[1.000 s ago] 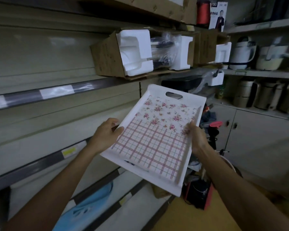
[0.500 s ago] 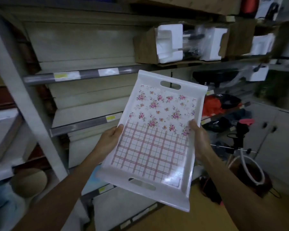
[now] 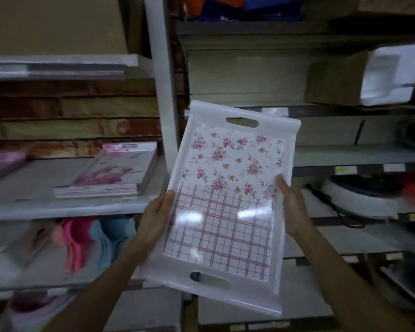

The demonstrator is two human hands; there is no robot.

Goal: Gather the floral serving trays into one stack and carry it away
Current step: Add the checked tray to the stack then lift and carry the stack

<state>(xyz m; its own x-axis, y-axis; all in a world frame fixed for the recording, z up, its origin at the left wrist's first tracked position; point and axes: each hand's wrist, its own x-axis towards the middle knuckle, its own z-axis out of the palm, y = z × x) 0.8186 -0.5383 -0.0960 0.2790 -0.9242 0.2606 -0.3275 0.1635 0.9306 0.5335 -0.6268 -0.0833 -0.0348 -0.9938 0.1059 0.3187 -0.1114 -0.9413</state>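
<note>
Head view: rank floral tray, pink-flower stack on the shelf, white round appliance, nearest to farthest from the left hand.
1. floral tray: gripped by the left hand at its left edge.
2. pink-flower stack: on the shelf, up-left.
3. white round appliance: far right, past the right hand.

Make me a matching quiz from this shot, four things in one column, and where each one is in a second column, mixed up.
Things:
1. floral tray
2. stack of pink flowered flat boxes
3. left hand
4. black cord

Places:
A. gripping the tray's left rim
B. lying on a shelf to the right
C. held up between both hands
D. lying on a shelf to the left

Pairs: 1-C, 2-D, 3-A, 4-B
</note>
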